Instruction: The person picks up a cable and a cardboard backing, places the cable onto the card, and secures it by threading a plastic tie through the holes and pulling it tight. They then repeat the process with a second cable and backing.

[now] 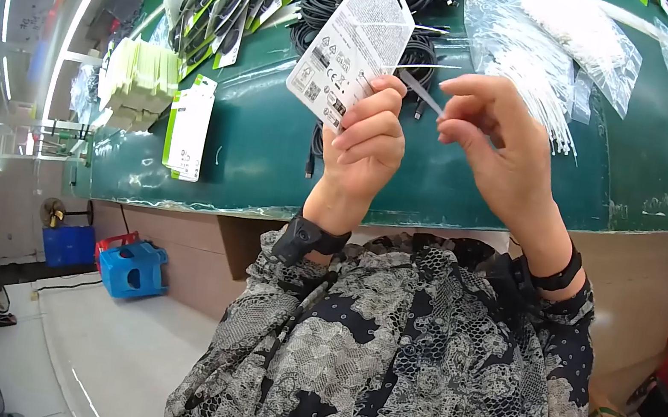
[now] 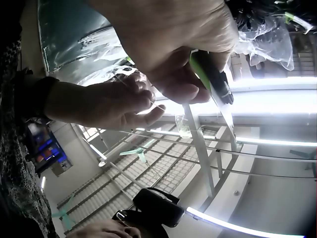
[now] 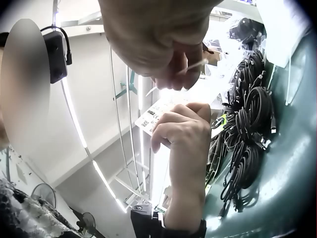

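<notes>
In the head view my left hand [image 1: 371, 136] grips the lower edge of a white printed packaging card [image 1: 349, 51], its back face showing, tilted up over the table. A black bundled cable [image 2: 218, 79] and a green edge show on the card's other side in the left wrist view. Thumb and forefinger of my right hand [image 1: 503, 143] pinch the end of a white cable tie [image 1: 424, 94] beside the card. In the right wrist view the right hand [image 3: 158, 42] is close above the left hand [image 3: 183, 131].
Coiled black cables [image 1: 322, 0] lie behind the card on the green table [image 1: 249, 144]. Plastic bags of white cable ties [image 1: 528, 65] are at the right. To the left are packaged cables [image 1: 215, 18], stacked pale green cards [image 1: 141, 80] and a white card [image 1: 188, 128].
</notes>
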`<state>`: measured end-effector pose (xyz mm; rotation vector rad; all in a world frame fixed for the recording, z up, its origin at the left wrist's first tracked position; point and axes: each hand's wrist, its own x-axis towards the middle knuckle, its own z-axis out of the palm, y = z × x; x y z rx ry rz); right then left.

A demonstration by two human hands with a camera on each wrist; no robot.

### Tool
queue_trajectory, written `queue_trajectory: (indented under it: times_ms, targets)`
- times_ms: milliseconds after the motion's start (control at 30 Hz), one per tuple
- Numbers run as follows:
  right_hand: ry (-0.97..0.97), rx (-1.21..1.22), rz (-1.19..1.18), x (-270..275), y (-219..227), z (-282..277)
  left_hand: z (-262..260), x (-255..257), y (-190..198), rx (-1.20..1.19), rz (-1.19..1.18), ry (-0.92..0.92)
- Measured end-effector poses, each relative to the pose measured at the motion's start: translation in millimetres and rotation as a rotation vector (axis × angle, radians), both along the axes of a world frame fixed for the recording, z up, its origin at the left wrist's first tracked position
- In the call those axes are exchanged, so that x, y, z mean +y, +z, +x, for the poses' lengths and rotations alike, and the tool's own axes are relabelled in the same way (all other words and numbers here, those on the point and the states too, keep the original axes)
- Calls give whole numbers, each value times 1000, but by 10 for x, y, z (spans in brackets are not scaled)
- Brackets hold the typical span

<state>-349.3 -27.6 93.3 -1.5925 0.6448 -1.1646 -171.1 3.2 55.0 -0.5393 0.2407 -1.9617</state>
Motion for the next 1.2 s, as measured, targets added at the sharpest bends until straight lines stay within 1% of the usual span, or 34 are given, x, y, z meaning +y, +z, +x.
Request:
queue_trajectory:
  times_ms: [33, 133, 167, 267, 400, 600, 867, 967, 1000, 1067, 1100, 1133, 1200]
  targets:
    - [-5, -9, 1, -20, 7, 24, -8, -9, 1, 37, 1, -16]
    - [-138, 145, -541, -128, 14, 99, -39, -27, -7, 51, -13, -45]
    - [-141, 143, -539, -124, 31, 119, -44, -30, -9, 63, -21, -56]
    - [-252, 234, -690, -112, 81, 167, -47, -36, -14, 67, -32, -56]
    - [-269, 251, -744, -123, 55, 202, -40, -29, -16, 71, -40, -52]
    - [-263, 265, -716, -123, 38, 222, -26, -10, -29, 68, -40, -62]
    - [-258, 287, -715, -100, 39, 256, -10, 21, -102, 13, -38, -21]
    - [-242, 305, -729, -90, 28, 275, -9, 35, -115, -328, -137, 100]
    - [-233, 280, -668, -83, 6, 298, -16, 48, -108, -319, -143, 104]
    - [-207, 244, -559, -90, -51, 317, -56, 85, 39, -701, 107, 175]
    - [-194, 264, -580, -111, -80, 306, -59, 89, 89, -881, 236, 214]
    - [-158, 195, -445, -136, -116, 291, -33, 77, 112, -849, 227, 227]
    - [-88, 77, -166, -184, -211, 237, 52, 53, 124, -1032, 104, 315]
